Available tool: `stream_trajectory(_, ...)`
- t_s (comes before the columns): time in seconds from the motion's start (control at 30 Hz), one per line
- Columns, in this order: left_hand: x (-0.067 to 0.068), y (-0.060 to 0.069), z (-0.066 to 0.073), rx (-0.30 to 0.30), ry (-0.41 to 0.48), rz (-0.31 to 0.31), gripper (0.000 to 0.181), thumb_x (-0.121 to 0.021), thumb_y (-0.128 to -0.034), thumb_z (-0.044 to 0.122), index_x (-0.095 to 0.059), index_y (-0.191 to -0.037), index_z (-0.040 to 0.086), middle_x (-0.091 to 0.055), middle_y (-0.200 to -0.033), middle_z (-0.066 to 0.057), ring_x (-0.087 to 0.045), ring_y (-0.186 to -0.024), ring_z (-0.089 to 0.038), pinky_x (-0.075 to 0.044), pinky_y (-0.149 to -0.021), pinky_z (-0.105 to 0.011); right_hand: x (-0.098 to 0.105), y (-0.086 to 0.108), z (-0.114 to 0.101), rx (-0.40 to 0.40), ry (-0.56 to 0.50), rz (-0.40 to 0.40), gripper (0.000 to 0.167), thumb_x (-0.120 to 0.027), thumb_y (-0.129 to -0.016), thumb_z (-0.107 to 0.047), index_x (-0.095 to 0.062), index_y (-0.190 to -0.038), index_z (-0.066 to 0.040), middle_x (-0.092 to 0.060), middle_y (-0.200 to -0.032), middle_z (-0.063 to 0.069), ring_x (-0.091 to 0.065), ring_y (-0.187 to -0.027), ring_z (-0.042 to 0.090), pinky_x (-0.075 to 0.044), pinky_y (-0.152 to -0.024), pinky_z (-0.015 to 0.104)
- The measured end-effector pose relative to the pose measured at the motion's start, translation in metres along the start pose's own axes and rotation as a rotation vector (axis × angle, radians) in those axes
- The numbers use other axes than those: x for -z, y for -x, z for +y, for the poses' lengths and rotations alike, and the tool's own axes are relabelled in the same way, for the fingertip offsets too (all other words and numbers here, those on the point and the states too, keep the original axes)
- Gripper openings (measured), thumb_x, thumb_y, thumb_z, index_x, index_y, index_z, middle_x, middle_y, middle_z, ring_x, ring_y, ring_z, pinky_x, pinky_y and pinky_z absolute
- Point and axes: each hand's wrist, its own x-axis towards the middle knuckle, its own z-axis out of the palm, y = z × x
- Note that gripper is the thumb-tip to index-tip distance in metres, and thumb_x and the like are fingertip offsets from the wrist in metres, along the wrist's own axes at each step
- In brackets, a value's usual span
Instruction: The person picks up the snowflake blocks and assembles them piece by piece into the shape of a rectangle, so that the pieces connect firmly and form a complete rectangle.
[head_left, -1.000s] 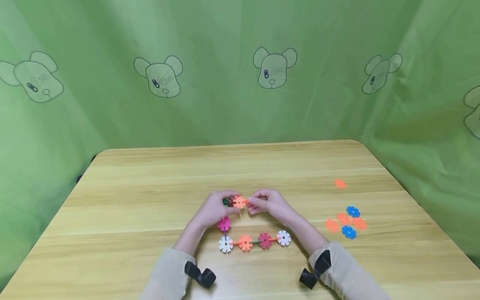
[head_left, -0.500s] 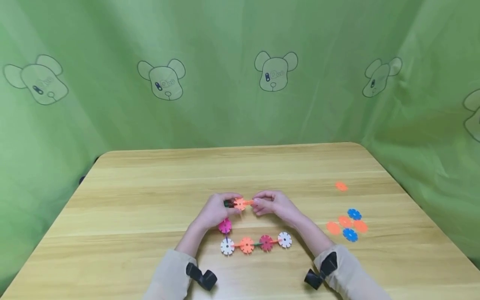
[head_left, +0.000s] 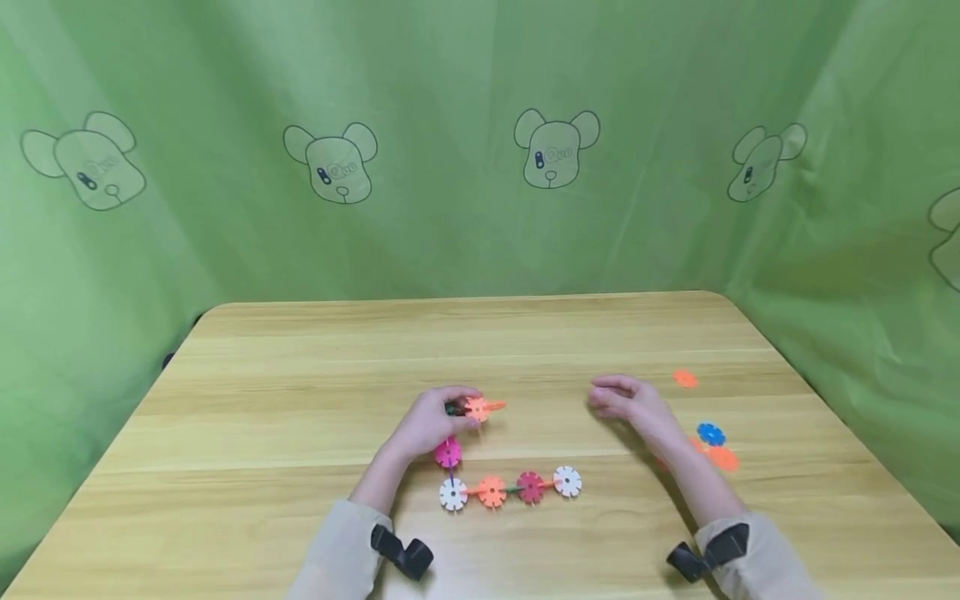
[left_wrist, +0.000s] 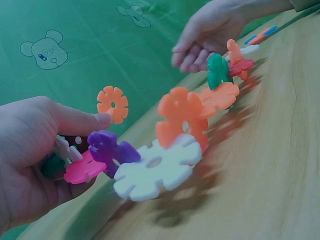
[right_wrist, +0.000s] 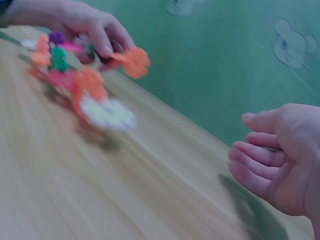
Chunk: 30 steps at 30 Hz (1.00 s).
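A chain of notched plastic snowflake discs (head_left: 492, 492) bends round into an open shape on the table. My left hand (head_left: 427, 423) grips its far end, with thumb and fingers round dark and orange discs. An upright orange disc (right_wrist: 136, 62) juts from that end toward the right. In the left wrist view, a pink disc (left_wrist: 85, 169), a purple disc (left_wrist: 107, 150) and a white disc (left_wrist: 157, 167) follow on from my grip. My right hand (head_left: 637, 410) hovers over the table, apart from the chain, its fingers loosely bent with nothing in them.
Loose orange and blue discs lie at the right, among them a blue disc (head_left: 711, 434) and a lone orange disc (head_left: 685, 379). My right forearm hides part of this group. Green curtain (head_left: 450, 208) hangs behind the wooden table (head_left: 300, 358).
My right hand has let go of the orange disc at the chain's end and moved right, toward the loose discs. The left hand stays in place with its grip.
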Motion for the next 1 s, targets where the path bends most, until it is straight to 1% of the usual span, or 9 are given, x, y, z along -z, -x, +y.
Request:
stream_trajectory(0.13, 0.001, 0.0, 0.0, 0.01, 0.012, -0.001, 0.041, -0.073, -0.078, 0.013, -0.063, -0.118, 0.012, -0.058, -0.122, -0.009, -0.051, -0.11, -0.028, -0.038, -0.094, -0.047, 0.03, 0.006, 0.007, -0.002, 0.093, 0.121, 0.056, -0.06, -0.092, -0.023, -0.041, -0.13, 0.013, -0.057, -0.116, 0.023, -0.06, -0.088, 0.005, -0.049, -0.078, 0.022)
stream_trajectory(0.27, 0.001, -0.001, 0.0, 0.0, 0.007, -0.004, 0.04, -0.073, -0.0782, 0.013, -0.064, -0.118, 0.012, -0.058, -0.121, -0.01, -0.052, -0.108, -0.029, -0.039, -0.094, -0.047, 0.058, 0.01, 0.014, -0.009, 0.174, 0.236, 0.059, -0.058, -0.093, -0.028, -0.039, -0.132, 0.012, -0.06, -0.101, -0.005, -0.057, -0.082, -0.003, -0.048, -0.073, 0.018)
stream_trajectory(0.37, 0.001, 0.0, 0.0, -0.009, 0.004, -0.005, 0.04, -0.073, -0.0783, 0.014, -0.064, -0.117, 0.012, -0.059, -0.119, -0.01, -0.052, -0.108, -0.027, -0.039, -0.094, -0.047, 0.077, 0.01, 0.02, -0.027, 0.215, 0.313, 0.061, -0.057, -0.092, -0.031, -0.04, -0.133, 0.01, -0.054, -0.091, -0.019, -0.053, -0.079, -0.007, -0.047, -0.069, 0.016)
stream_trajectory(0.47, 0.002, 0.0, -0.001, -0.009, -0.001, -0.01, 0.04, -0.072, -0.0788, 0.014, -0.063, -0.118, 0.012, -0.061, -0.111, -0.007, -0.054, -0.101, -0.024, -0.042, -0.09, -0.044, 0.092, 0.008, 0.026, -0.05, 0.266, 0.369, 0.062, -0.057, -0.092, -0.033, -0.04, -0.133, 0.01, -0.053, -0.093, -0.014, -0.049, -0.078, -0.009, -0.045, -0.067, 0.014)
stream_trajectory(0.6, 0.001, -0.001, -0.002, -0.009, -0.019, -0.015, 0.04, -0.072, -0.079, 0.015, -0.063, -0.118, 0.013, -0.061, -0.104, -0.003, -0.054, -0.095, -0.021, -0.043, -0.086, -0.042, 0.105, 0.004, 0.033, -0.068, 0.332, 0.406, 0.062, -0.057, -0.092, -0.033, -0.041, -0.131, 0.012, -0.055, -0.105, 0.009, -0.045, -0.075, -0.009, -0.044, -0.063, 0.012)
stream_trajectory(0.73, 0.001, -0.001, -0.002, -0.013, -0.024, -0.014, 0.04, -0.072, -0.0789, 0.016, -0.063, -0.118, 0.012, -0.061, -0.103, -0.002, -0.054, -0.095, -0.019, -0.043, -0.086, -0.04, 0.112, -0.001, 0.037, -0.069, 0.385, 0.397, 0.062, -0.057, -0.092, -0.032, -0.04, -0.13, 0.014, -0.053, -0.114, 0.026, -0.051, -0.079, 0.001, -0.044, -0.063, 0.013)
stream_trajectory(0.8, 0.002, -0.001, -0.002, -0.019, -0.023, -0.017, 0.04, -0.072, -0.0792, 0.015, -0.063, -0.118, 0.011, -0.061, -0.1, -0.001, -0.054, -0.092, -0.018, -0.044, -0.084, -0.039, 0.113, -0.003, 0.037, -0.077, 0.419, 0.385, 0.062, -0.057, -0.091, -0.033, -0.041, -0.129, 0.014, -0.051, -0.118, 0.03, -0.055, -0.089, 0.016, -0.045, -0.068, 0.02)
stream_trajectory(0.9, 0.003, -0.001, -0.001, -0.023, -0.02, -0.02, 0.04, -0.072, -0.0796, 0.015, -0.063, -0.118, 0.011, -0.06, -0.097, 0.0, -0.054, -0.09, -0.017, -0.044, -0.081, -0.037, 0.115, -0.005, 0.037, -0.081, 0.49, 0.362, 0.061, -0.057, -0.091, -0.034, -0.044, -0.126, 0.014, -0.049, -0.12, 0.033, -0.049, -0.103, 0.038, -0.045, -0.08, 0.036)
stream_trajectory(1.0, 0.003, -0.001, -0.001, -0.031, -0.024, -0.022, 0.04, -0.072, -0.0796, 0.016, -0.063, -0.118, 0.011, -0.06, -0.097, 0.0, -0.054, -0.09, -0.017, -0.045, -0.081, -0.037, 0.115, -0.008, 0.039, -0.058, 0.572, 0.343, 0.058, -0.058, -0.091, -0.033, -0.048, -0.121, 0.015, -0.049, -0.118, 0.035, -0.046, -0.106, 0.046, -0.04, -0.086, 0.051)
